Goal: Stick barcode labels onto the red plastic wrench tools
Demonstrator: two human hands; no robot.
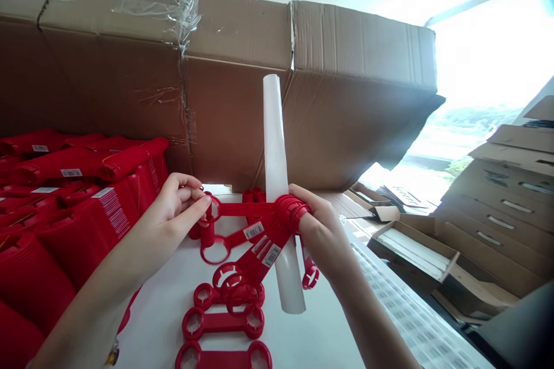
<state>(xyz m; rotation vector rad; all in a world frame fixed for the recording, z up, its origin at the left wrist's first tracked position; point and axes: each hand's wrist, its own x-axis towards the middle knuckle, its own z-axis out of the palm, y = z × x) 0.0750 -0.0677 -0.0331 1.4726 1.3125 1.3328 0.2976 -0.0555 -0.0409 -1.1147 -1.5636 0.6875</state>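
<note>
My left hand [179, 204] pinches one ring end of a flat red plastic piece [242, 209] with rings at both ends. My right hand [318, 228] grips a stack of several such red pieces [264, 248], some with white barcode labels, threaded by their rings onto a white rolled tube [277, 184]. The tube runs tilted from the table up against the cardboard. The single piece reaches from my left fingers to the stack on the tube.
More loose red pieces [223, 323] lie on the white table [311, 334] below my hands. Rows of stacked red pieces [69, 202] fill the left. Large cardboard boxes [225, 86] wall off the back. Flat cartons [502, 213] and a barcode label sheet [407, 317] lie right.
</note>
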